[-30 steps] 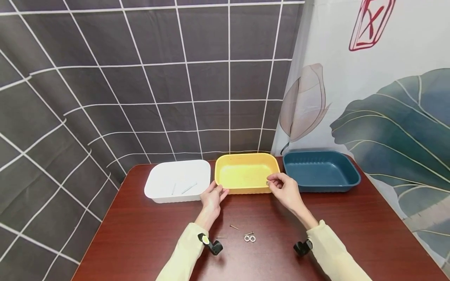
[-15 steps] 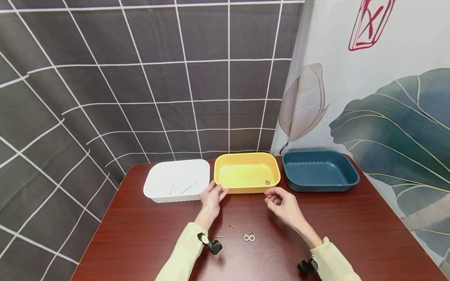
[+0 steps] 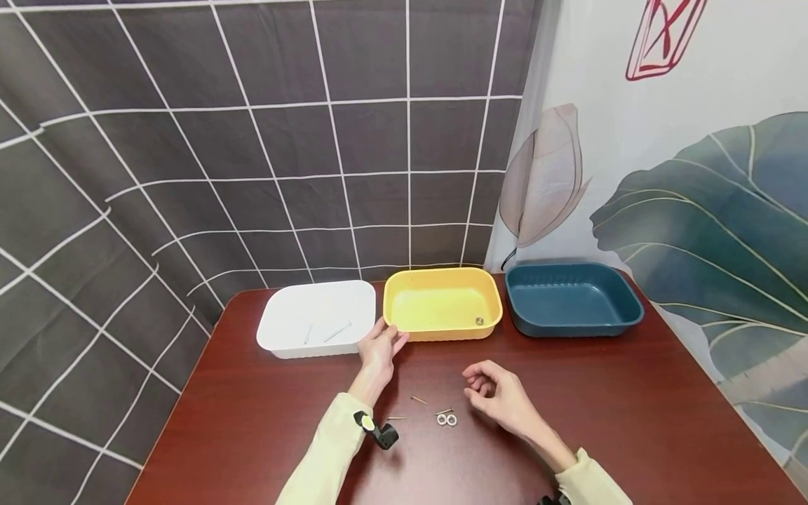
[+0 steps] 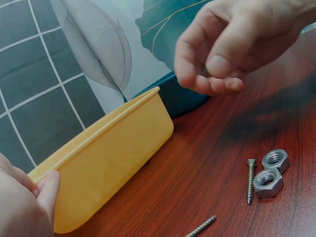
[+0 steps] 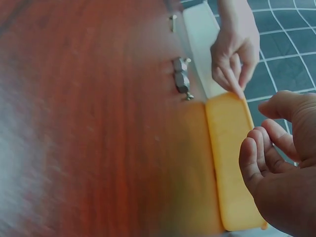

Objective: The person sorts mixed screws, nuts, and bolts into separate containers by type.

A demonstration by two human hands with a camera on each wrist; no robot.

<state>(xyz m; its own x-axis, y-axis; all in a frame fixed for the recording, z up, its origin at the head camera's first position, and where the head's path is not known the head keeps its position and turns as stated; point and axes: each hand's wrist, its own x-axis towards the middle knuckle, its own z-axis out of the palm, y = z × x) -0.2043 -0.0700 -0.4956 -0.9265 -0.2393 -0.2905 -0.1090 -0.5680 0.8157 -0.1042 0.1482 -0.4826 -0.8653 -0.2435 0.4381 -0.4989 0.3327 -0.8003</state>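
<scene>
My left hand [image 3: 377, 354] pinches the near left corner of the yellow tray [image 3: 442, 335], thumb on the outer wall and fingers at the rim. Inside that tray, near its right front corner, lies a single hex nut [image 3: 480, 321]. My right hand [image 3: 505, 401] hovers above the table with loosely curled fingers and nothing between them. To its left on the tabletop sit two hex nuts [image 4: 269, 183], side by side and touching. A screw [image 4: 251, 180] lies against them; another screw [image 3: 419, 400] and a third screw [image 3: 396, 419] are farther left.
A white tray [image 3: 293, 344] stands left of the yellow one and contains two thin silvery screws or nails [image 3: 337, 332]. On the right is a dark blue tray [image 3: 571, 330]. All three line the back of the reddish wooden table [image 3: 284, 435], before a grid-patterned curtain [image 3: 372, 140].
The nut has left my right hand and now lies in the yellow tray. That hand has drawn back toward the loose nuts and screws. My left hand stays at the tray's corner.
</scene>
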